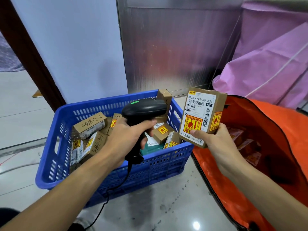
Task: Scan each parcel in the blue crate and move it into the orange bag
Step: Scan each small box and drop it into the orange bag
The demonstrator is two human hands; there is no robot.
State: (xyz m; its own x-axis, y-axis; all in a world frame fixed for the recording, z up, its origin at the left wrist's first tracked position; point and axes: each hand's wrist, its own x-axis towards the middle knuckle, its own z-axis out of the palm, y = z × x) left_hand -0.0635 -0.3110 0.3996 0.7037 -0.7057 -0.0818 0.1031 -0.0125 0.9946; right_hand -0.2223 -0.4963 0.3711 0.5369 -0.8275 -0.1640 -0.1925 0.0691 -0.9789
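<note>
Blue crate (158,172) contains at least seven cardboard parcels (90,125) and one teal pouch (150,146). Left hand (126,135) wraps its curled fingers round the handle of one black corded scanner (143,110). Right hand (215,139) pinches one held parcel (200,114) upright between crate and orange bag (283,124); its label reads "332C A122-00 621" and "WRC". At least three bagged parcels (250,145) lie inside the bag.

- The left hand (128,135) gripped a black scanner (143,112) over the blue crate (116,172).
- The right hand (215,139) held a labelled parcel (201,115) upright between crate and orange bag (275,130).
- More parcels (90,125) lay in the crate.
</note>
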